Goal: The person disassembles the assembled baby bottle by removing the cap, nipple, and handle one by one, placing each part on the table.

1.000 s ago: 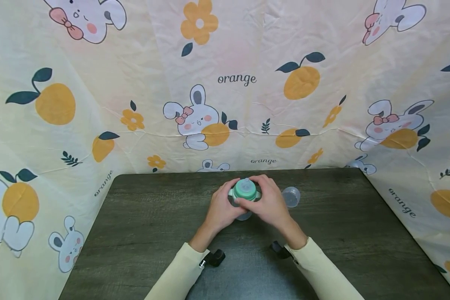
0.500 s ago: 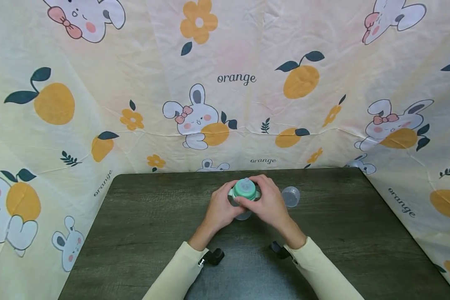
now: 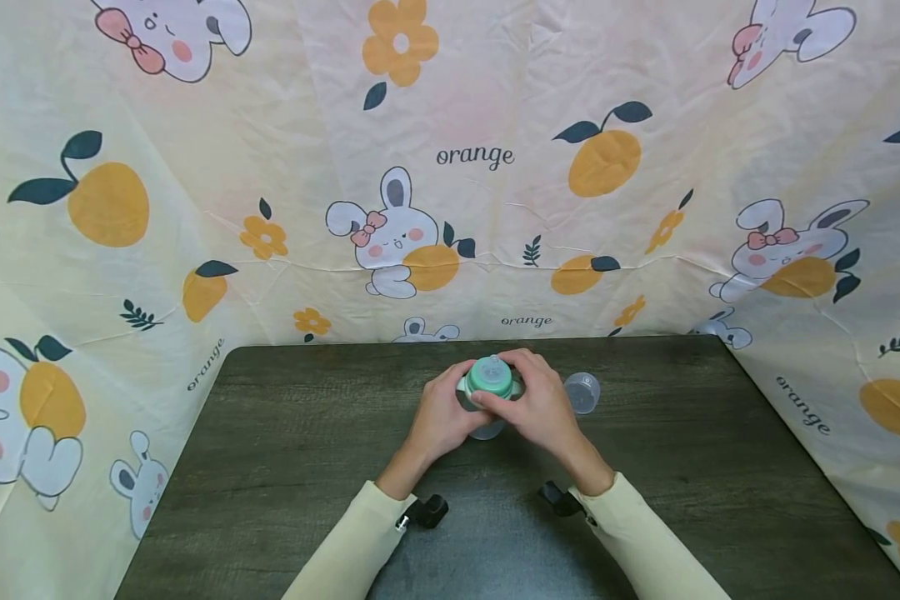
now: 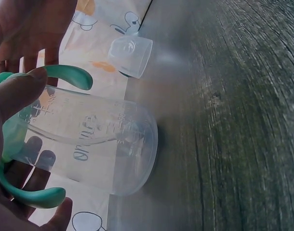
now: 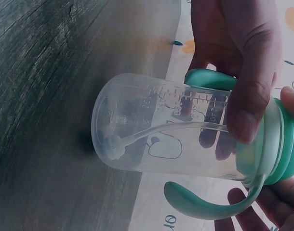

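Observation:
Both hands hold a clear baby bottle (image 3: 491, 377) near the far edge of the table. It has a green collar (image 5: 282, 139), green side handles (image 4: 72, 77) and a straw inside, and it stands upright. My left hand (image 3: 444, 410) grips the upper body, its thumb (image 5: 246, 120) lying across the front just below the collar. My right hand (image 3: 534, 402) curls round the collar from the other side, thumb in front. The bottle's base sits close over the tabletop. Part of its middle is hidden by the hands in the head view.
A clear plastic cap (image 3: 582, 393), cup-shaped, stands to the right of the bottle. The dark wood-grain table (image 3: 307, 467) ends just behind the bottle, where a cloth (image 3: 480, 217) printed with rabbits and oranges hangs. Black wrist cameras (image 3: 429, 512) sit at the cuffs.
Hands, bottle and cap keep the same place. At the lower left, the printed cloth has shifted slightly to the right.

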### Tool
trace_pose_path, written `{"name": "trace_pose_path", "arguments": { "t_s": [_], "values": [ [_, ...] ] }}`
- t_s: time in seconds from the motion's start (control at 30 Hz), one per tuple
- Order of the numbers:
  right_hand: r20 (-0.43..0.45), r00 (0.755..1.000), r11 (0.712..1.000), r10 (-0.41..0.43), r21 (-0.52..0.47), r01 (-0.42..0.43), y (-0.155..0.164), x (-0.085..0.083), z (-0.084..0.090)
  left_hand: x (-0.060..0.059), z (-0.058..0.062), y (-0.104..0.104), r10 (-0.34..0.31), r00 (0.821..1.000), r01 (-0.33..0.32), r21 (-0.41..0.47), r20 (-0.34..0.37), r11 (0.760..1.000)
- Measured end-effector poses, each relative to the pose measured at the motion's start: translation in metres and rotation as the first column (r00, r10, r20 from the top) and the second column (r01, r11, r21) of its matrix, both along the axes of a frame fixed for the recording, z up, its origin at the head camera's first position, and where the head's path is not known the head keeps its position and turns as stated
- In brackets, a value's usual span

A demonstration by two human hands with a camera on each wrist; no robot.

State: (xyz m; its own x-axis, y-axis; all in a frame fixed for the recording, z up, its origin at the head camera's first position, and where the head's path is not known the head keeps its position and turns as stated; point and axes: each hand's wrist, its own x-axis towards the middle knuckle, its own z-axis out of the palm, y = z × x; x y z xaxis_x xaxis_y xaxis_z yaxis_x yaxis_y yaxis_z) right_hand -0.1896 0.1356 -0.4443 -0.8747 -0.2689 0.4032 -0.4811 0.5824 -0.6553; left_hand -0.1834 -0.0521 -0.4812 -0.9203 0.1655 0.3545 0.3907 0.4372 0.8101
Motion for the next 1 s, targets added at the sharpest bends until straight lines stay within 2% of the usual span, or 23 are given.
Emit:
{"name": "trace_pose_path", "arguments": {
  "t_s": [0.57,0.77,1.0],
  "values": [
    [-0.006,0.996,0.995,0.085,-0.052,-0.085,0.005,-0.007,0.0,0.0,0.002,-0.002,-0.007,1.0,0.007,-0.01,0.012,1.0],
    [0.017,0.994,0.992,0.109,-0.061,-0.108,0.006,-0.007,-0.001,0.001,0.002,-0.002,-0.005,1.0,0.005,-0.017,0.015,1.0],
    [0.053,0.993,0.988,0.107,-0.121,-0.1,0.011,-0.005,-0.004,0.001,0.002,-0.001,0.0,1.0,0.001,-0.015,0.028,1.0]
  ]
}}
